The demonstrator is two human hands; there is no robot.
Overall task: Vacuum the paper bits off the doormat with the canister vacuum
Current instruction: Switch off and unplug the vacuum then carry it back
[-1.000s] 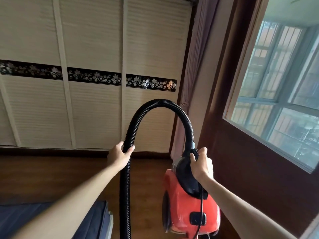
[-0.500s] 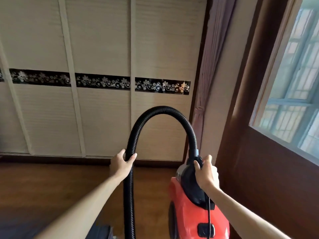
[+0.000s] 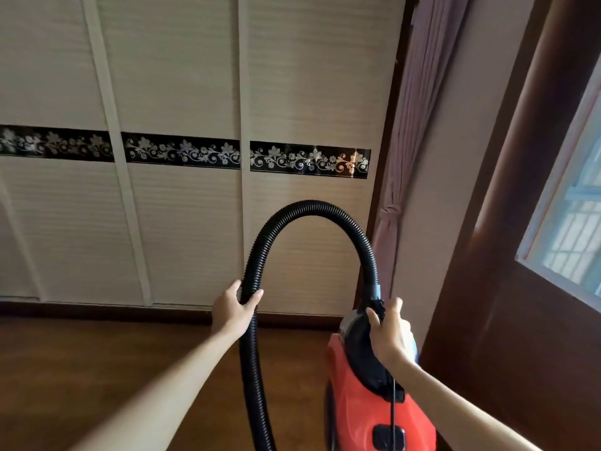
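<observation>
Head view: a wall of pale slatted wardrobe doors (image 3: 182,76), crossed by a black floral band, fills most of the frame above a brown wooden floor (image 3: 97,369). The red plastic canister vacuum (image 3: 357,402) hangs nose-up at lower right, apparently lifted clear of the floor for carrying. Its black ribbed hose (image 3: 312,205) arches up from the socket and drops out of the bottom edge, so the nozzle end is hidden. The right hand (image 3: 388,333) has its fingers curled tightly round the vacuum's black top handle, bearing the weight. The left hand (image 3: 232,309) wraps thumb and fingers loosely round the hose's descending run, probably to stop it swinging or dragging. Neither the doormat nor the paper bits are in view, so suction work looks not yet begun.
</observation>
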